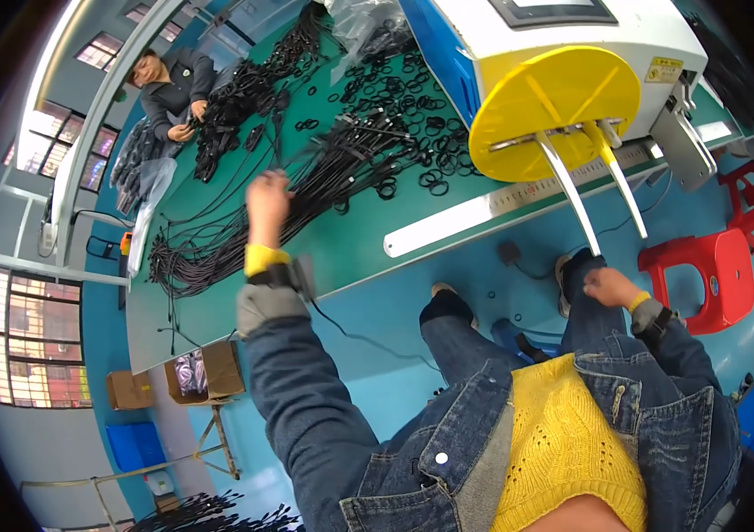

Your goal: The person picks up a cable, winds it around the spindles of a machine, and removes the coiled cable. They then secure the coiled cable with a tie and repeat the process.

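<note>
Places left hand (269, 199) at cables (324, 182), left, and loosely curled right hand (612, 288) near prong (569, 191), right; cannot tell grip of either

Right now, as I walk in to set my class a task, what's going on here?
The person's left hand is over a long bundle of black cables on the green table; blur hides whether it grips any. The right hand is lowered, seen near the tip of a metal prong in front of a yellow disc; whether it holds anything is unclear. Farther along, a co-worker handles another black bundle.
</note>
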`<state>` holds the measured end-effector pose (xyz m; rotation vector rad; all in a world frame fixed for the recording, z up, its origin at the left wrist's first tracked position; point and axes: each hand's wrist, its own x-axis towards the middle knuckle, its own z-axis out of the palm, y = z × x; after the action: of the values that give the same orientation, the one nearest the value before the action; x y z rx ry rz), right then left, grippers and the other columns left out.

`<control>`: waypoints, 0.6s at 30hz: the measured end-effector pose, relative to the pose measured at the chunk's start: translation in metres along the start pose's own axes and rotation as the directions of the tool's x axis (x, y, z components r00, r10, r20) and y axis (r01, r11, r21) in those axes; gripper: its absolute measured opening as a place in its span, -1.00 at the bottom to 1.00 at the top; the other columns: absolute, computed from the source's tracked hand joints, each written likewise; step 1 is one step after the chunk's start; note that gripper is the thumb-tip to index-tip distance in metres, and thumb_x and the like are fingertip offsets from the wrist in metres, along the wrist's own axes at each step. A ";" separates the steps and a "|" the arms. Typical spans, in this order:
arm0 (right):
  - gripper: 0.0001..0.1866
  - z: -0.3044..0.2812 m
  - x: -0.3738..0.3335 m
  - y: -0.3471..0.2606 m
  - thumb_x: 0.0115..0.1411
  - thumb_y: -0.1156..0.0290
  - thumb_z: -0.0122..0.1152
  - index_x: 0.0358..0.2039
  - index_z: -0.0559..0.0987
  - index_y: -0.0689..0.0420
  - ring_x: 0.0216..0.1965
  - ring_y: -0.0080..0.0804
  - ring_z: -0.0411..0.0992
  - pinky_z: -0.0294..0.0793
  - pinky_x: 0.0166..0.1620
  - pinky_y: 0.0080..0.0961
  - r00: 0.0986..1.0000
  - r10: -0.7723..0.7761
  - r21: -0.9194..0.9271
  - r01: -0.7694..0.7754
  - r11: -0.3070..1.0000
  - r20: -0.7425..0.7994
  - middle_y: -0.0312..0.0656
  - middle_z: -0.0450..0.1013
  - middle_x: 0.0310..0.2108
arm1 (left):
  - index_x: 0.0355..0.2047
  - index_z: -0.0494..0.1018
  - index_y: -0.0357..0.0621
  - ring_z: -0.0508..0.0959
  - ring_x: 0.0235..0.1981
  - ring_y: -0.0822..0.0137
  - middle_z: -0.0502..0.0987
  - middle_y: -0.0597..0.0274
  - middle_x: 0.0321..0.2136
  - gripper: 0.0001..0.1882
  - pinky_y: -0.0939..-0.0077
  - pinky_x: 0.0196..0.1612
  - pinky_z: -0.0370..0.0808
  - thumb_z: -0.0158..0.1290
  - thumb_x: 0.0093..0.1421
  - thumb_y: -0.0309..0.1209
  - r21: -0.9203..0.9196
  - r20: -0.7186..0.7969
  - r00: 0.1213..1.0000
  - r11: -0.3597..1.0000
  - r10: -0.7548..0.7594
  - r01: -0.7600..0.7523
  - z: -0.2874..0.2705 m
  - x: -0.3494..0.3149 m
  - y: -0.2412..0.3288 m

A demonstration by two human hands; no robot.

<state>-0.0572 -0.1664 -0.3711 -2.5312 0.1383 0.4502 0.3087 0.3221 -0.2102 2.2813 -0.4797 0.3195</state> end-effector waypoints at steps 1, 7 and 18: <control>-0.71 -0.008 0.000 -0.003 -0.05 0.26 0.11 -0.40 0.51 0.24 -0.36 -0.02 0.43 0.40 -0.27 -0.25 1.000 -0.017 -0.003 0.018 1.000 0.010 0.01 0.47 -0.45 | -0.52 0.46 -0.28 0.46 -0.64 0.30 0.49 0.11 -0.62 -0.65 0.35 -0.50 0.38 -0.11 0.12 -0.21 -0.014 0.063 0.985 0.987 -0.162 0.163 -0.005 0.014 0.029; -0.70 -0.022 -0.006 -0.032 -0.04 0.28 0.11 -0.35 0.50 0.23 -0.37 -0.02 0.43 0.39 -0.26 -0.25 0.990 -0.133 0.033 0.134 0.990 -0.041 0.00 0.47 -0.48 | -0.47 0.48 -0.20 0.30 -0.75 0.42 0.44 0.16 -0.69 -0.71 0.56 -0.60 0.28 -0.12 0.15 -0.26 0.561 0.412 0.791 0.810 -0.453 0.172 -0.033 -0.003 0.119; -0.43 -0.065 -0.048 -0.126 0.00 0.34 0.16 0.03 0.25 0.19 -0.10 -0.08 0.31 0.37 -0.10 -0.32 0.682 -0.572 -0.018 0.636 0.772 -0.455 0.02 0.29 -0.07 | -0.53 0.40 -0.29 0.17 -0.73 0.49 0.21 0.22 -0.78 -0.74 0.56 -0.65 0.14 -0.11 0.19 -0.36 0.175 0.063 0.994 0.981 -0.092 0.080 -0.022 -0.222 0.242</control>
<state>-0.0597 -0.0960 -0.2393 -2.3068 -0.4890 -0.3938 0.0024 0.2383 -0.1228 2.4806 -0.4012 0.2458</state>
